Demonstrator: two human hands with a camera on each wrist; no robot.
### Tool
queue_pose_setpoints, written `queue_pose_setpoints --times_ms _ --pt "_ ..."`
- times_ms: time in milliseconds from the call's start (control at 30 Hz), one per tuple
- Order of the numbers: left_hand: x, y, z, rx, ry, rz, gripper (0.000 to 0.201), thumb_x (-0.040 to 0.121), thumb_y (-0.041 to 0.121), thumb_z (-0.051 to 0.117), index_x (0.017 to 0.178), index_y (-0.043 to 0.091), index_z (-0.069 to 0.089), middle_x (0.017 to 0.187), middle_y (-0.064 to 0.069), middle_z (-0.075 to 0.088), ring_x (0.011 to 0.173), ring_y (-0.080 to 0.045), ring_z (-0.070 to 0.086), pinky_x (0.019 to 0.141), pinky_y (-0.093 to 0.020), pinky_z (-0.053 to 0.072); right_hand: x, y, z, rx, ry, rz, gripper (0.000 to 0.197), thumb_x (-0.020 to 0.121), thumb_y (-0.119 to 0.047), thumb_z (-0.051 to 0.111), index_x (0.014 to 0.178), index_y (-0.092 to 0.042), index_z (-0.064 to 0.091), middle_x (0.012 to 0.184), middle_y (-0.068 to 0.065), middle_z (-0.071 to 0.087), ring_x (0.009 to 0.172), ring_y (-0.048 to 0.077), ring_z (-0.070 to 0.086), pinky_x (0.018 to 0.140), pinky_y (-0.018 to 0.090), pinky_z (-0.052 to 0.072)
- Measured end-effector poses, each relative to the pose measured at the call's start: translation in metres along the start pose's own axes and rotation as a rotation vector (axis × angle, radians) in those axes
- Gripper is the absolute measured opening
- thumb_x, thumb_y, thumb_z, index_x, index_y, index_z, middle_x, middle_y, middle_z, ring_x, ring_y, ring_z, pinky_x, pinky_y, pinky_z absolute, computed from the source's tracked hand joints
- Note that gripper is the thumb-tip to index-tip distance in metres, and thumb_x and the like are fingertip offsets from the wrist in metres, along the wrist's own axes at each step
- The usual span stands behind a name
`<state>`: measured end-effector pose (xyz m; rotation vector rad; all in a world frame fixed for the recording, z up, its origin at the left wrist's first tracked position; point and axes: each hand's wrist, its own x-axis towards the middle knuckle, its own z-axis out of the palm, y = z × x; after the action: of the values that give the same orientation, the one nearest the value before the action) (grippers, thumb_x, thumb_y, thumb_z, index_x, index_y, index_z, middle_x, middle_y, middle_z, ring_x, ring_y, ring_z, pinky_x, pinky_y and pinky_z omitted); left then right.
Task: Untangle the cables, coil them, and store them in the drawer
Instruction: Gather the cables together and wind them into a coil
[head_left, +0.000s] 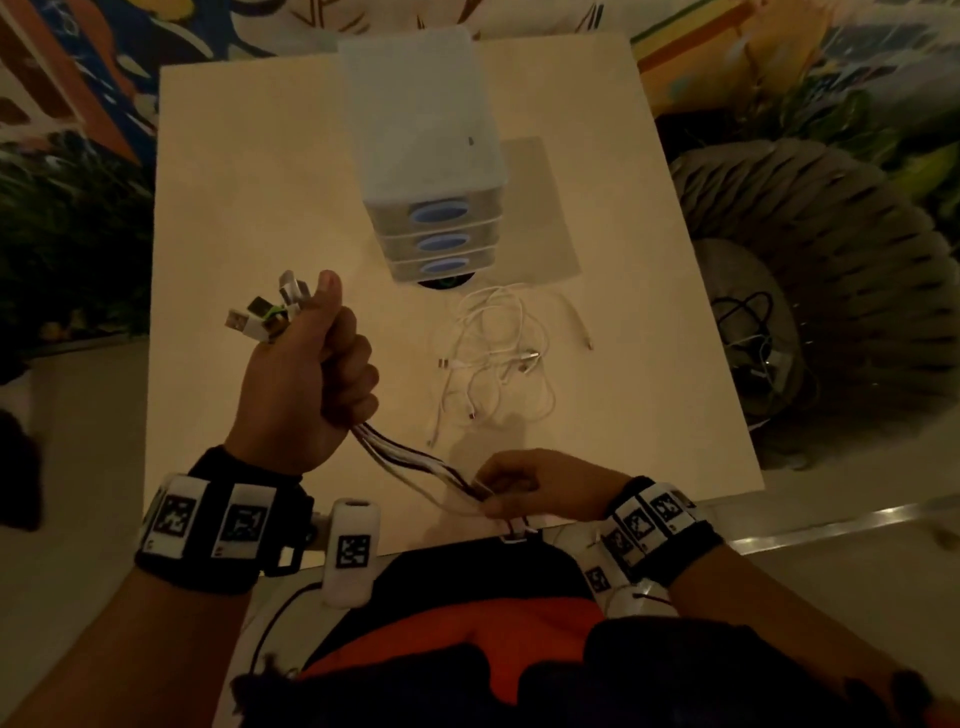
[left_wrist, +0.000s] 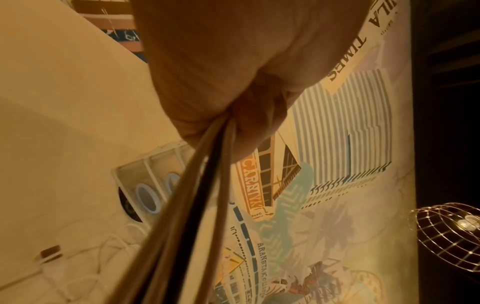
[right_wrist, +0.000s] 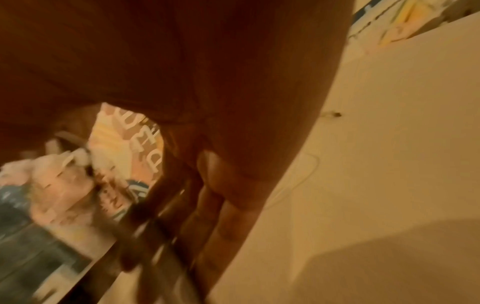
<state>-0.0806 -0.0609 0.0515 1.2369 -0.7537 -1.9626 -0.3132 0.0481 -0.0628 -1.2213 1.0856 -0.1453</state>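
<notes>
My left hand (head_left: 332, 358) is raised over the table's left side, fisted round a bundle of black and white cables (head_left: 410, 457). Their USB plugs (head_left: 260, 317) stick out above the thumb. The bundle (left_wrist: 187, 205) runs down and right to my right hand (head_left: 514, 493), which pinches it near the front edge of the table. The right wrist view is blurred; fingers (right_wrist: 226, 205) curl round dark cable strands. A loose tangle of white cables (head_left: 493, 358) lies on the table in front of a small white drawer unit (head_left: 431, 171) whose three drawers are closed.
The white table (head_left: 234, 208) carries the drawer unit at its far middle. A grey ribbed stool (head_left: 810, 270) with dark cables on it stands to the right. Painted mural walls surround the table. My dark and orange clothing fills the bottom of the head view.
</notes>
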Motion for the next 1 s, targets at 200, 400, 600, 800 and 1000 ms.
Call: queue_pose_setpoints --times_ms 200,400,600,800,1000 --pt "0.003 -0.017 0.0 -0.007 0.031 -0.032 0.054 0.101 0.051 0.042 0.058 0.023 0.026 0.058 0.001 0.007 0.048 -0.015 0.004 0.044 -0.024 0.007 0.04 -0.01 -0.046 -0.226 0.615 -0.063 0.018 0.096 -0.039 0.064 0.099 -0.022 0.068 0.092 -0.007 0.068 0.082 0.014 0.064 0.085 0.042 0.055" --pt "0.0 -0.034 0.003 0.007 0.007 -0.048 0.049 0.094 0.05 0.05 0.062 0.024 0.024 0.056 0.003 0.009 0.047 -0.014 0.004 0.045 -0.025 0.007 0.12 -0.022 -0.062 -0.721 0.577 0.044 0.032 0.094 -0.045 0.059 0.117 -0.024 0.064 0.116 0.003 0.062 0.104 0.022 0.058 0.09 0.041 0.049" --pt "-0.005 -0.033 -0.007 -0.001 0.059 -0.026 0.048 0.091 0.048 0.052 0.065 0.024 0.02 0.053 0.004 0.014 0.047 -0.014 0.005 0.046 -0.025 0.007 0.129 -0.018 -0.066 -0.925 0.564 0.146 0.033 0.097 -0.049 0.052 0.116 -0.025 0.065 0.123 0.004 0.058 0.114 0.03 0.051 0.094 0.043 0.044" --pt "-0.001 -0.035 -0.011 0.059 0.1 -0.007 0.046 0.099 0.046 0.048 0.066 0.018 0.032 0.054 0.001 0.017 0.042 -0.011 0.013 0.043 -0.021 0.015 0.084 -0.047 -0.08 -0.639 0.69 -0.112 0.02 0.097 -0.04 0.057 0.106 -0.023 0.059 0.098 -0.009 0.072 0.091 0.014 0.066 0.084 0.036 0.043" --pt "0.011 -0.033 0.011 0.433 0.036 0.101 0.043 0.102 0.05 0.045 0.102 0.02 0.076 0.062 -0.008 0.039 0.045 -0.013 0.027 0.043 -0.025 0.026 0.052 -0.076 -0.093 -0.548 0.681 -0.264 0.026 0.099 -0.035 0.058 0.121 -0.024 0.064 0.081 -0.016 0.059 0.082 0.014 0.058 0.073 0.034 0.05"
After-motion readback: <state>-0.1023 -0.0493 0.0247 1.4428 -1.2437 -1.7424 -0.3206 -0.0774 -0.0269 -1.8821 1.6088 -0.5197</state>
